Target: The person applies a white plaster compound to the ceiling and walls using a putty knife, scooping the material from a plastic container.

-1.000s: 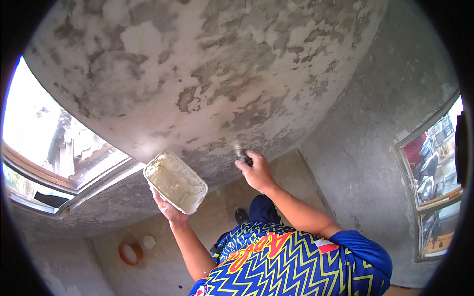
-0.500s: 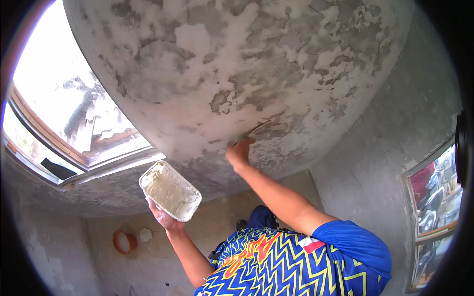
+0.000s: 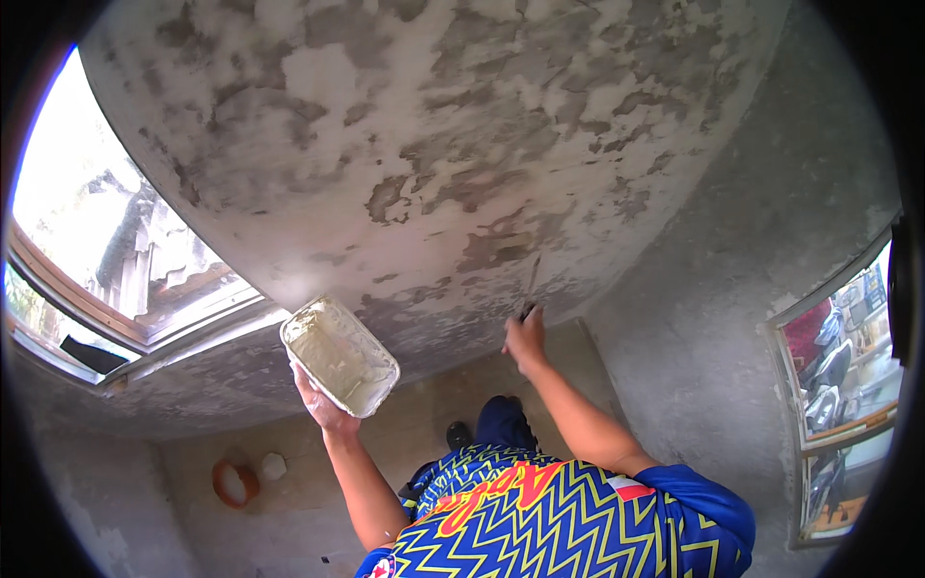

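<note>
My left hand point(image 3: 326, 409), smeared white, is wrapped round the near end of a pale rectangular tub point(image 3: 358, 374). The tub is tilted, and whitish putty point(image 3: 337, 352) coats its inside. My right hand point(image 3: 525, 337) is closed on the dark handle of a putty knife point(image 3: 534, 279). Its thin blade shows nearly edge-on in front of the patchy grey and white wall point(image 3: 405, 144). From this angle I cannot tell whether the blade touches the wall.
A window point(image 3: 125, 231) with a wooden frame is on the left. Another window point(image 3: 838, 366) is at the right in a bare grey wall point(image 3: 694, 356). On the floor point(image 3: 299, 501) lie an orange-brown ring-shaped object point(image 3: 234, 484) and a small whitish piece point(image 3: 275, 466).
My right hand has moved right and down, and the putty knife has turned from lying slanted along the wall to standing nearly upright. The tub remains in my left hand; the whole view has shifted slightly.
</note>
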The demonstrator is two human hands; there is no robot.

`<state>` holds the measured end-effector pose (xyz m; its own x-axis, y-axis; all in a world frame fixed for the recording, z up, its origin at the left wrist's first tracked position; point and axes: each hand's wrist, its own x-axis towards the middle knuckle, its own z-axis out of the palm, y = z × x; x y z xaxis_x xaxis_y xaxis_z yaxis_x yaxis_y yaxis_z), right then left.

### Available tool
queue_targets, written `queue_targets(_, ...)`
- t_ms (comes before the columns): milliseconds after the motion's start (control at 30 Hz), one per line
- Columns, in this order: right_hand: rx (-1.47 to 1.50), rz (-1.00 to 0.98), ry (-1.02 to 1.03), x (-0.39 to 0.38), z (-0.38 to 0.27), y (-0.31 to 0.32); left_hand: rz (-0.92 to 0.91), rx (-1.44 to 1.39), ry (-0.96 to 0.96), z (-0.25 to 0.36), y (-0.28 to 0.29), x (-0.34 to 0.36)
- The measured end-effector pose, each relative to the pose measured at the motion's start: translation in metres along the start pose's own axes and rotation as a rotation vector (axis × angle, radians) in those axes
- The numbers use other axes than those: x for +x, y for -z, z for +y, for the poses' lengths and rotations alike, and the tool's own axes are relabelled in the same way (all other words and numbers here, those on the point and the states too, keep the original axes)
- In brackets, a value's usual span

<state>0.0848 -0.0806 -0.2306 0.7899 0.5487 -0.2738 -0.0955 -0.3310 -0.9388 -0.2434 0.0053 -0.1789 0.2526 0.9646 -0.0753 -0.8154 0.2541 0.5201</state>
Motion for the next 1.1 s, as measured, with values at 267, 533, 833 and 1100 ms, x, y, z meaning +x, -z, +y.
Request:
queue_targets(267,0.36,-0.208,-0.126,0.034,-0.068,0.022,-0.025,-0.041,0.003,-0.015,-0.018,0.004)
queue_targets(533,-0.2,-0.161,0.495,-0.015,-0.052,-0.08,0.035,-0.042,-0.046,-0.008,0.004,-0.002)
queue_targets(833,-0.241,-0.147,0.221,0.019,0.017,-0.16,-0.039,-0.021,-0.062,-0.008,-0.01,-0.004)
queue_targets(1100,-0.737,-0.167,0.439,0.025,0.129,-0.155,-0.017,-0.019,0.047,-0.049,-0.028,0.001)
